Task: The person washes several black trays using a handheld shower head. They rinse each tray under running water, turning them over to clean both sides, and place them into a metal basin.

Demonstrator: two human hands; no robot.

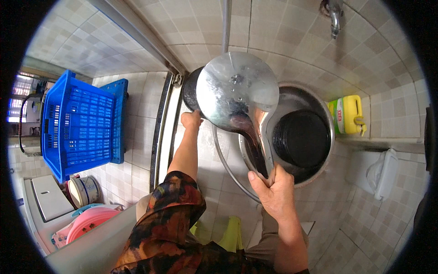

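Note:
My right hand [275, 191] grips the handle of a chromed shower head [237, 92], whose broad shiny back faces up at the centre of the view. A grey hose [224, 161] curves over the floor below it. My left hand [191, 120] is at the lower edge of a dark round object [192, 90], partly hidden behind the shower head; its fingers seem to hold that edge. To the right, a large round metal basin [330, 137] stands on the floor with a stack of black round pieces [303, 138] inside. The basin's left part is partly hidden by the shower head's handle.
A yellow plastic jug [350, 114] stands beyond the basin, below a wall tap [335, 24]. At left, past a door track [166, 130], are a blue plastic basket [82, 125], a white bucket [87, 190] and a pink basin [92, 221]. A yellow-green stool [232, 234] is beneath me.

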